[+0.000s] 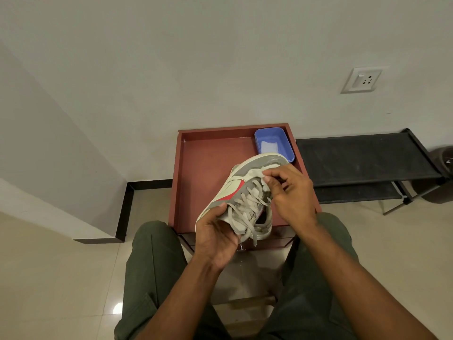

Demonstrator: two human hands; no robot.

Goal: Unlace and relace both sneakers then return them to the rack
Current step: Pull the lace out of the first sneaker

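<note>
A white and grey sneaker (245, 177) with a red side stripe is held in the air over the red-brown table (203, 168), toe pointing away from me. Its grey laces (247, 207) are threaded through the eyelets and their loose ends hang near the heel. My left hand (215, 239) grips the heel end from below, thumb on the side. My right hand (289, 190) is curled over the tongue and pinches the lace near the toe end. Only this one sneaker is in view.
A blue plastic tub (282, 141) sits in the table's far right corner, partly behind the toe. A black shoe rack (362, 158) stands to the right against the wall, with a dark bin (441, 177) beyond it. My knees flank the table.
</note>
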